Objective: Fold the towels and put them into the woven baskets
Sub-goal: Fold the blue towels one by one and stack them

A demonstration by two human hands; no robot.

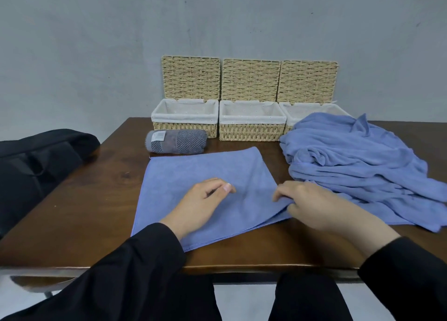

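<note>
One flat blue microfibre towel [208, 175] on the bench: soft, light, limp. Right hand [316, 204] pinches its right edge, the best hold; left hand [203, 204] rests loosely curled on it.

I saw a periwinkle-blue towel [208, 175], plain and without pattern, on a dark reddish-brown table [96, 199] with a faint wood grain. The pile [358, 161] to the right was the same plain blue. The roll [176, 142] was grey, with darker diagonal stripes, a plain mauve-grey band and a white label. The three baskets [251, 132] were pale straw-coloured weave, their raised lids [250, 78] the same, and their liners [251, 112] were off-white with tiny dark specks. My sleeves [135, 267] were black. The bag [36, 161] at the left was black too. The wall [96, 42] was a flat blue-grey with a few small dark marks.
</note>
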